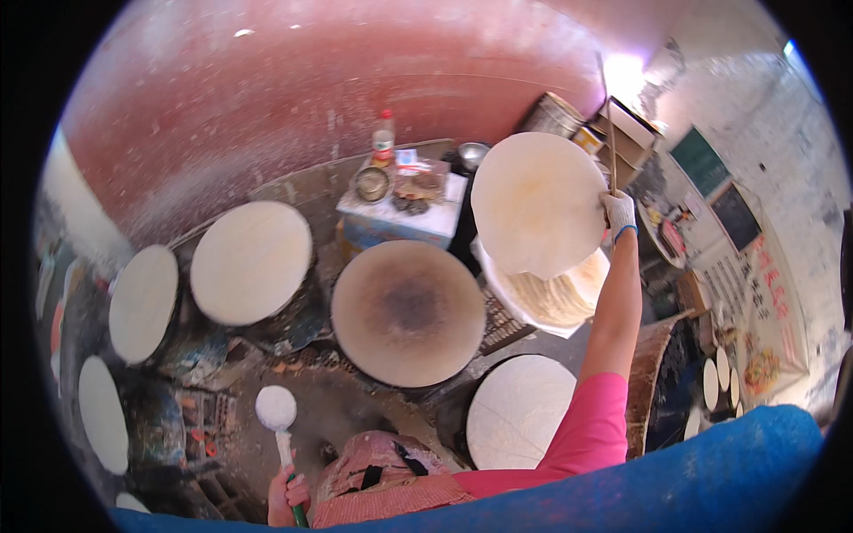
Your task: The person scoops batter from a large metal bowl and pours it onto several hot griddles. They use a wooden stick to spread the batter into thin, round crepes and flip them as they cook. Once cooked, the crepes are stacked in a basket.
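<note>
My right hand [619, 214], in a white glove, is closed on the edge of a large thin round pancake [538, 200]. A thin wooden stick [611, 142] rises from the same hand. The pancake hangs above a stack of pancakes [542, 300] in a pale container. Low on the left, my bare left hand [289, 495] is wrapped round the green handle of a ladle [276, 409], whose bowl looks full of white batter. Between the hands lies a bare round griddle [409, 311] with a dark middle.
Other round griddles carry pale sheets: one at the lower right [520, 413], several along the left, including a large one [251, 263]. Behind the bare griddle, a small table [400, 226] holds a bottle [383, 138], a bowl [371, 184] and a bag. A red wall [293, 107] stands behind.
</note>
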{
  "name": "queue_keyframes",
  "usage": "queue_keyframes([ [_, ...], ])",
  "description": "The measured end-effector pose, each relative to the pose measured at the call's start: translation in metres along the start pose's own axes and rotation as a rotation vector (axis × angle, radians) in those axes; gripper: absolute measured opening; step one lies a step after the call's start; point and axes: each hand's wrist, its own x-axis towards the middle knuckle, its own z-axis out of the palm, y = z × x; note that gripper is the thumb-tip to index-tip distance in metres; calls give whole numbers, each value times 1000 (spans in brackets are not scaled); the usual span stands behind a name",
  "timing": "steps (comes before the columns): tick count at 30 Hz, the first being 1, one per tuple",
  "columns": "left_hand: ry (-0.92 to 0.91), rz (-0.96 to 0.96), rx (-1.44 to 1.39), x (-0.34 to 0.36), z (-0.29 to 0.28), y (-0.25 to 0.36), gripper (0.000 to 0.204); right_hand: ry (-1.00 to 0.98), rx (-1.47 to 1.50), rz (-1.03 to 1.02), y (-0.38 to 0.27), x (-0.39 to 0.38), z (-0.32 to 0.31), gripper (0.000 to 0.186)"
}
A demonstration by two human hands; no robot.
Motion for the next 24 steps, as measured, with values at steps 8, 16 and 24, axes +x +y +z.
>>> queue_keyframes([
  [8,-110,-218,63,63,15,20,30,614,344,455,194,-37,-83,6],
  [16,19,-162,178,73,52,13,31,783,620,893,265,-71,-49,12],
  [24,48,-161,212,82,58,4,32,769,614,898,267,-52,-55,4],
])
